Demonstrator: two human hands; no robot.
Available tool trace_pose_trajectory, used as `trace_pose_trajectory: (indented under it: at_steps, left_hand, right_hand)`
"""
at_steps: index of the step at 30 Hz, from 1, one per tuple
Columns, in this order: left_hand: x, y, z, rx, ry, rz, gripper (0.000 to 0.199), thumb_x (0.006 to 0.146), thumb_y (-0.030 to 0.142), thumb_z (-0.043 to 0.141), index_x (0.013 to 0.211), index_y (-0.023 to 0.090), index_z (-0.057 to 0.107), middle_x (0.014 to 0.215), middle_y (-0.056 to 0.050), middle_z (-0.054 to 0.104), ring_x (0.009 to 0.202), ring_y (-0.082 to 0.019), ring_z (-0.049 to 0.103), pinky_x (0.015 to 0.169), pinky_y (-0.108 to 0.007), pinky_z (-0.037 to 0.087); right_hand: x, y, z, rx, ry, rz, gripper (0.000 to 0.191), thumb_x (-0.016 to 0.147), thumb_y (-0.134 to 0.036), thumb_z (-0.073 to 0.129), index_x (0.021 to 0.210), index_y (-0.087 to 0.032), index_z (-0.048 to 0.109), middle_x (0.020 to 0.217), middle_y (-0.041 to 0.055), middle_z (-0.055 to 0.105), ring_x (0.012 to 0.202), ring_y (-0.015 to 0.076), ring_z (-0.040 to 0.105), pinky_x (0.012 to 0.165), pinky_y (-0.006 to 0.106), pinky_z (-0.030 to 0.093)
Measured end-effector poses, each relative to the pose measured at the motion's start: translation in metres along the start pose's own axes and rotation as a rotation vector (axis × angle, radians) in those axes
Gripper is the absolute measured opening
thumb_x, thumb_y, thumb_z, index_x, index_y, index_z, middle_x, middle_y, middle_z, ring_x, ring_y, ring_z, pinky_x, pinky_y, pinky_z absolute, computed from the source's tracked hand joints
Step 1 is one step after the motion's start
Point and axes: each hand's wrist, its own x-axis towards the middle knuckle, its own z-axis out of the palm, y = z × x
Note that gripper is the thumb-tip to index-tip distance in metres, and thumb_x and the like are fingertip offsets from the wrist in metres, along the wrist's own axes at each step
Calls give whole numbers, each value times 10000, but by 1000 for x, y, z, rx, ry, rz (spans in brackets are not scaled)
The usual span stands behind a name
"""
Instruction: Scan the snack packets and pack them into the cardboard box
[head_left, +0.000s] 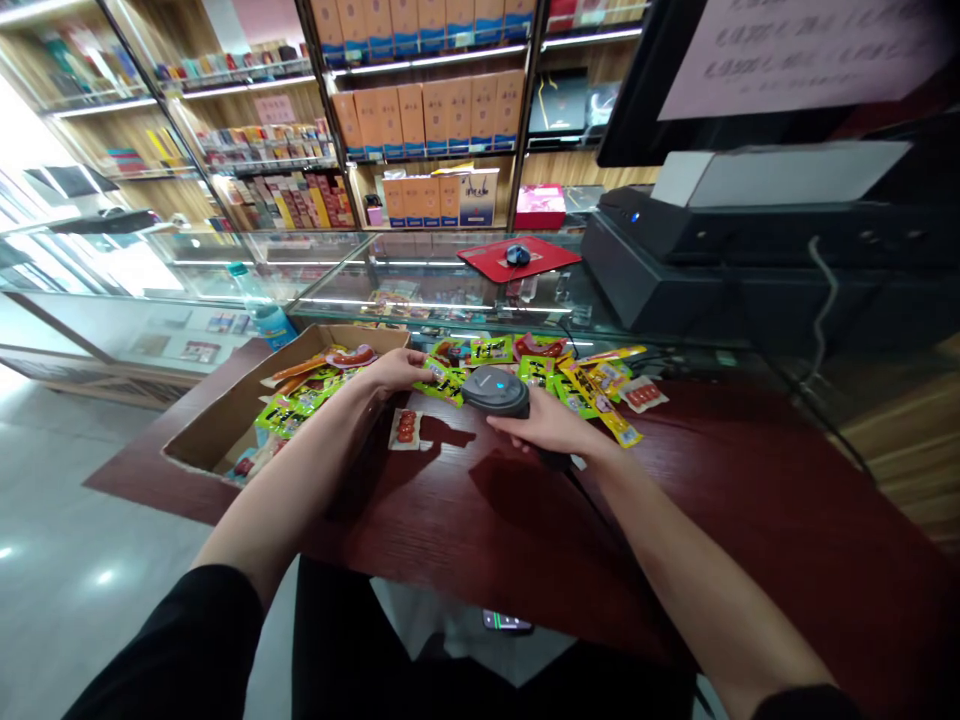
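My right hand [551, 425] is wrapped round the handle of a dark barcode scanner [495, 390], its head turned toward my left hand. Between the fingers of my left hand [397, 370] is the edge of a green snack packet [444, 381], close to the scanner's front. A small clear pack of red sausages [406, 429] lies on the table just below. Behind and right of the scanner, green packets [491, 349] and long yellow packets [600, 398] lie in a loose row. An open cardboard box [199, 462] with more packets stands left, partly hidden by my left forearm.
A glass display counter [420, 270] borders the dark red table [450, 530]. On it lie a red mouse pad [551, 258] and a mouse [517, 255]. A water bottle [262, 310] stands behind the box. Black machines [690, 250] fill the right; the scanner's cable [592, 500] trails over the table.
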Motion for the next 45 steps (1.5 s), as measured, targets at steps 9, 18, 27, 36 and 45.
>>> trace_pose_trajectory:
  at_steps: [9,18,27,36,45]
  left_hand:
    - [-4,2,18,64,31,-124,270,656,264,780,865,173,634,608,36,610,476,-76,538,453,-173,377]
    - [-2,-13,16,103,-173,-82,319,588,323,836,807,177,656,608,35,607,493,-69,515,454,-164,388]
    - [5,-20,13,44,-222,-86,480,469,104,825,921,187,686,821,11,702,715,-119,630,630,-199,477]
    - [7,-14,15,-45,-1,-155,371,463,197,891,749,166,656,685,34,652,584,-80,574,558,-189,459]
    - [5,-14,16,-54,20,-140,359,468,169,887,741,147,654,626,33,621,569,-84,566,540,-195,441]
  right_hand:
    - [0,3,2,32,-17,48,288,793,-401,678,938,-173,580,538,-13,609,441,133,576,443,242,477]
    - [2,8,0,26,-97,103,294,770,-430,691,826,-185,538,540,-13,608,440,126,571,403,220,455]
    - [4,13,1,32,-123,92,307,770,-439,673,886,-179,559,523,-27,588,437,129,564,403,223,458]
    - [3,13,2,19,-117,85,305,787,-423,653,922,-168,555,519,-23,585,435,123,565,398,205,445]
    - [3,14,3,38,-110,84,322,775,-417,670,951,-173,555,511,-33,579,425,124,557,385,206,450]
